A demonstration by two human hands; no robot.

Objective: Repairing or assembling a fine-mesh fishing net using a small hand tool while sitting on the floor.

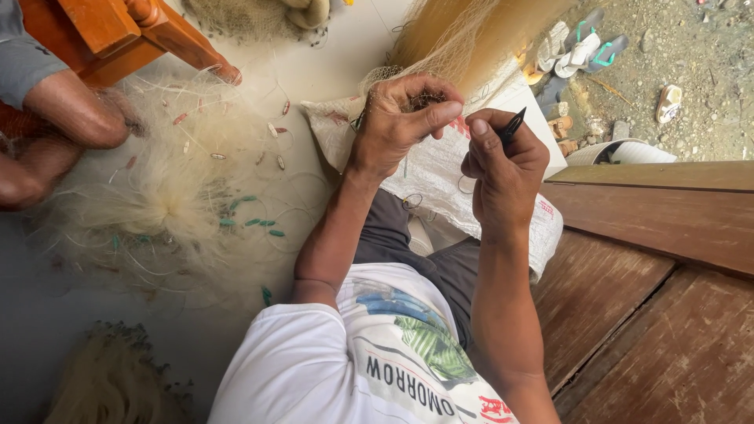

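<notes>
My left hand point(400, 118) is raised in front of me, its fingers closed on a bunch of fine pale fishing net point(463, 35) that stretches up and away. Just to its right, my right hand point(506, 169) grips a slim black pointed tool point(512, 124), its tip aimed at the net held by the left thumb. The two hands almost touch. Under them a white woven sack point(440, 169) lies across my lap.
A heap of pale net with small green and red floats point(188, 196) lies on the floor at left. Another person's arm point(71, 110) and an orange wooden chair point(141, 35) are at top left. Wooden planks point(652, 259) lie right, sandals point(581, 47) beyond.
</notes>
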